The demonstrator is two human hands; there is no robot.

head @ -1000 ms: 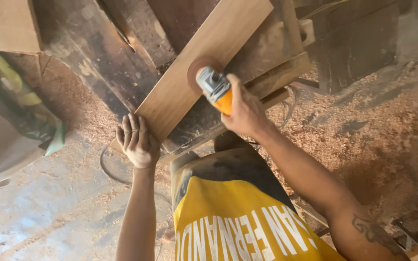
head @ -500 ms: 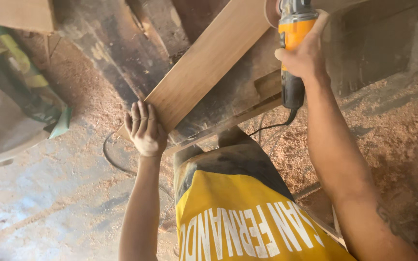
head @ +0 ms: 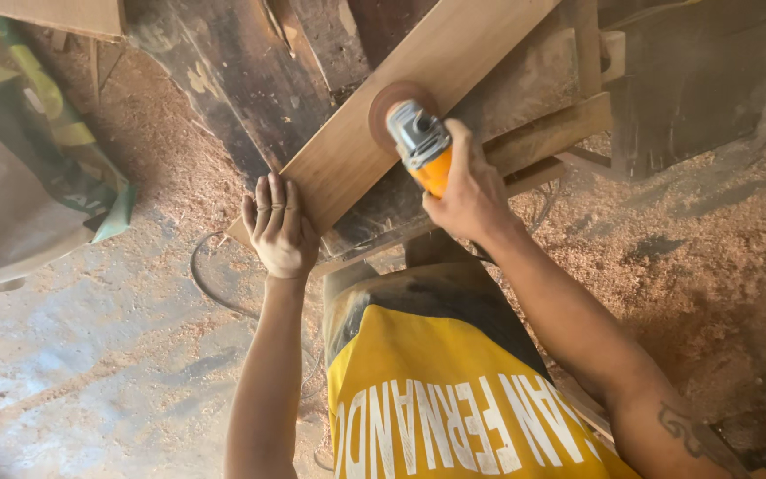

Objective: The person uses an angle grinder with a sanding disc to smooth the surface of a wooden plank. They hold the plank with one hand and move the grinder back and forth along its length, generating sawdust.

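A long pale wooden board [head: 418,98] lies slanted across a dark, worn workbench [head: 250,80]. My left hand [head: 278,229] presses flat on the board's near end, fingers together. My right hand [head: 470,188] grips an orange angle grinder [head: 423,146] with a grey metal head. Its round brown sanding disc [head: 394,105] rests on the board's surface near the middle. My yellow shirt fills the bottom of the view.
Sawdust [head: 667,257] covers the floor to the right and behind the bench. A black power cable [head: 214,284] loops on the concrete floor at left. A green and yellow sack [head: 37,151] leans at far left. Wooden rails [head: 551,133] run under the board.
My right hand brought the grinder back down from the board's far upper end to its middle. The left hand stayed pressed on the board's near end.
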